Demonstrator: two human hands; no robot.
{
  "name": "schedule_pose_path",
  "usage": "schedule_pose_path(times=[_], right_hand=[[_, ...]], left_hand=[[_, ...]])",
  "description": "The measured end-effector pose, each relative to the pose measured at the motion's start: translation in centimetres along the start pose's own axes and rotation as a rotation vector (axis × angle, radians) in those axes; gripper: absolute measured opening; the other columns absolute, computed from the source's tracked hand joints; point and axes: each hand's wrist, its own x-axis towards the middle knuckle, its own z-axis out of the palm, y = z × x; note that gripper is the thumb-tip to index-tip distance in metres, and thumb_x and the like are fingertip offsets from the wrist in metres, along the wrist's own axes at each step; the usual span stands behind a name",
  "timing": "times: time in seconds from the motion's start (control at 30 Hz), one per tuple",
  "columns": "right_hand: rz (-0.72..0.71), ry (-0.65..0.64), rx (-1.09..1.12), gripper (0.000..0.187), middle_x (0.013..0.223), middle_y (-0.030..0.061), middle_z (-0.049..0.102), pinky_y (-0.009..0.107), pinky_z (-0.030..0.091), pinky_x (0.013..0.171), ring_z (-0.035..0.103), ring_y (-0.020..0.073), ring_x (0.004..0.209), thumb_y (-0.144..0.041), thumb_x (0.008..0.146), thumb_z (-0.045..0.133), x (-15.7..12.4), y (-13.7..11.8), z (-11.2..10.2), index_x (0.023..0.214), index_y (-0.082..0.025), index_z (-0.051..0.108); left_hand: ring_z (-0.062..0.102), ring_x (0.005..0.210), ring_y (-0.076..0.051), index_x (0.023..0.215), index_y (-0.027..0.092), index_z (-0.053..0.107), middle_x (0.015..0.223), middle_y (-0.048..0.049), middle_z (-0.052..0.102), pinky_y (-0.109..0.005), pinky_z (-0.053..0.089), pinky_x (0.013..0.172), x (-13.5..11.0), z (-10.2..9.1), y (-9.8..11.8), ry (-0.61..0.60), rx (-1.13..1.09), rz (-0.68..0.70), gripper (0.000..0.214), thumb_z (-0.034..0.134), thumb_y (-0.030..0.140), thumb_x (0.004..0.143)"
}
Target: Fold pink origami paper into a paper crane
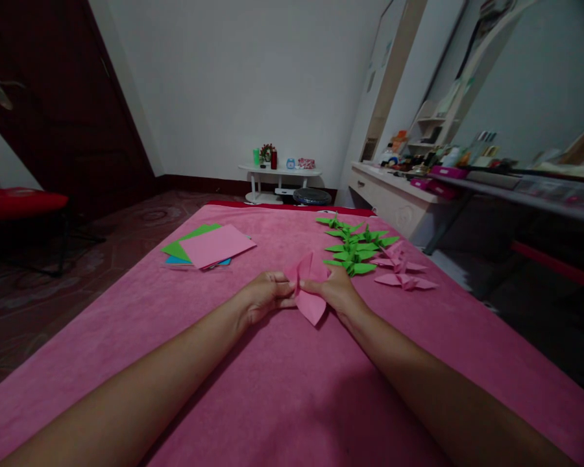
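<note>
A half-folded pink paper figure [309, 299] is held between both hands over the pink blanket [282, 389]. My left hand [263, 295] pinches its left side with the fingers closed. My right hand [338, 290] grips its right side, fingers closed on the paper. A pointed flap sticks up between the hands and another hangs toward me.
A stack of flat paper sheets, pink on top of green and blue [209, 246], lies to the left. Several finished green paper cranes [355, 250] and pink paper cranes [403, 272] lie to the right. A cluttered desk [394, 194] stands at the right; a small white table [279, 175] stands by the far wall.
</note>
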Motion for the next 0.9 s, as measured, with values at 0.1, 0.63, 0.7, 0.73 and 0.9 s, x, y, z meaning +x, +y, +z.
schedule_pose_path(times=[0.1, 0.63, 0.7, 0.73, 0.9], right_hand=[[0.019, -0.005, 0.002, 0.030, 0.066, 0.0022, 0.064, 0.025, 0.043, 0.052, 0.053, 0.0125, 0.053, -0.028, 0.048, 0.076, -0.1, -0.2, 0.0, 0.069, -0.012, 0.064], [-0.113, -0.057, -0.163, 0.023, 0.065, -0.0021, 0.058, 0.021, 0.039, 0.050, 0.048, 0.0105, 0.054, -0.025, 0.056, 0.069, 0.2, 1.3, -0.3, 0.075, -0.014, 0.062], [-0.115, -0.061, -0.173, 0.023, 0.065, -0.0024, 0.057, 0.021, 0.039, 0.050, 0.047, 0.0101, 0.053, -0.024, 0.056, 0.069, 0.3, 1.3, -0.3, 0.075, -0.014, 0.062], [-0.113, -0.060, -0.172, 0.023, 0.065, -0.0026, 0.056, 0.021, 0.039, 0.049, 0.046, 0.0100, 0.053, -0.024, 0.055, 0.069, 0.2, 1.2, -0.3, 0.075, -0.014, 0.062], [-0.082, -0.042, -0.124, 0.020, 0.063, -0.0030, 0.054, 0.021, 0.038, 0.049, 0.045, 0.0102, 0.053, -0.023, 0.054, 0.068, 0.1, 0.7, -0.1, 0.069, -0.015, 0.059]], left_hand=[[0.065, 0.068, -0.013, 0.077, 0.008, 0.066, 0.073, -0.0075, 0.068, -0.029, 0.055, 0.075, 0.0, -0.2, 0.0, -0.060, -0.046, 0.002, 0.014, 0.054, 0.000, 0.077], [0.065, 0.071, -0.013, 0.075, 0.007, 0.070, 0.074, -0.0096, 0.070, -0.025, 0.053, 0.077, -0.2, 0.3, -0.3, -0.041, -0.024, -0.017, 0.016, 0.071, 0.022, 0.071], [0.065, 0.070, -0.013, 0.075, 0.006, 0.070, 0.074, -0.0101, 0.070, -0.025, 0.053, 0.075, -0.3, 0.5, -0.2, -0.031, -0.023, -0.015, 0.017, 0.071, 0.023, 0.072], [0.065, 0.068, -0.013, 0.074, 0.006, 0.069, 0.074, -0.0100, 0.070, -0.024, 0.053, 0.074, -0.3, 0.7, -0.2, -0.021, -0.024, -0.012, 0.016, 0.070, 0.022, 0.072], [0.065, 0.066, -0.013, 0.075, 0.006, 0.069, 0.073, -0.0103, 0.070, -0.024, 0.054, 0.071, -0.4, 1.0, -0.1, 0.031, -0.059, 0.013, 0.015, 0.066, 0.021, 0.077]])
